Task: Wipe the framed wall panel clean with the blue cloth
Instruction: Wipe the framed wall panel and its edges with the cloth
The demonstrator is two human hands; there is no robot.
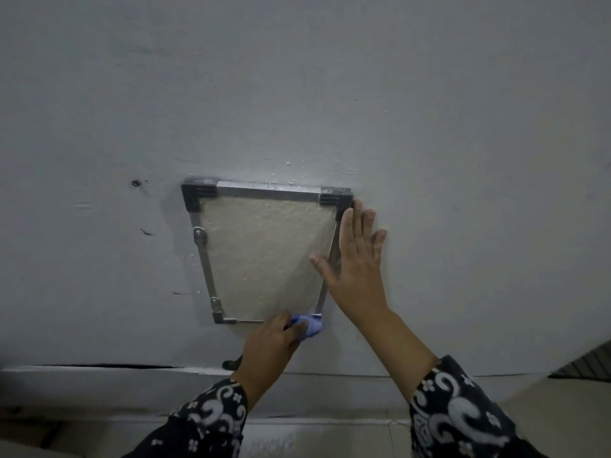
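Observation:
A framed wall panel (261, 252) with a rough beige face and a grey metal frame hangs on the pale wall. My left hand (269, 345) grips a bunched blue cloth (309, 325) and holds it against the frame's lower right corner. My right hand (355, 259) lies flat with straight fingers against the frame's right edge and the wall beside it. Two small metal hinges show on the frame's left side.
The grey wall (429, 127) carries water droplets above the panel and a small dark hole (135, 183) to its left. A ledge (99, 371) runs along the wall's base, with pale floor tiles below. A dark ribbed surface (591, 361) sits at the far right.

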